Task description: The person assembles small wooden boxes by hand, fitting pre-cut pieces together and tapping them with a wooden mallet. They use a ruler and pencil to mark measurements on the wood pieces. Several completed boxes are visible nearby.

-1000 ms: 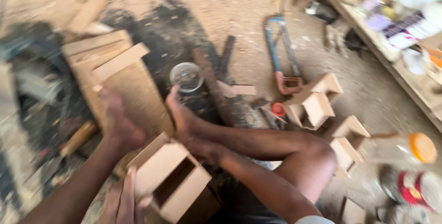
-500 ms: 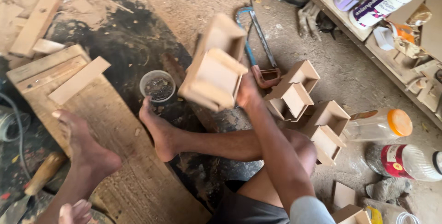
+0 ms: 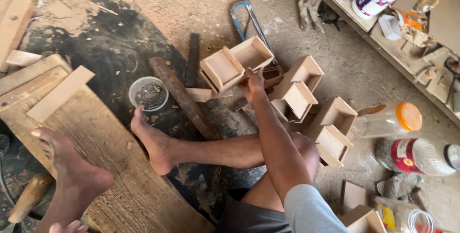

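Half a second ago the wooden box (image 3: 235,65) was up in the air near the middle of the frame, carried in the right hand (image 3: 252,85); now it sits low at the upper centre of the frame, down among the other open boxes (image 3: 306,87) on the dirt floor (image 3: 191,3), so I judge it is being set with the finished pieces rather than worked on any further; a second ago it lay close to the body at the bottom of the frame, which makes this a full reach outward; the right arm runs straight from the grey sleeve at the lower right up to the box, the wrist bent slightly and the fingers closed on the box's near right edge, thumb over the top; the box lies tilted with its two open compartments facing the camera, its far end over the blue hacksaw (image 3: 242,17); the left hand (image 3: 67,227) barely shows at the bottom left edge, only some fingertips visible, and I cannot tell whether it is open or grips anything; both bare feet rest on the wide plank (image 3: 110,166) at the left, and the clear cup of nails (image 3: 148,94) stands just above the toes of the nearer foot; a rusty bar (image 3: 184,99) lies slanting between cup and box.
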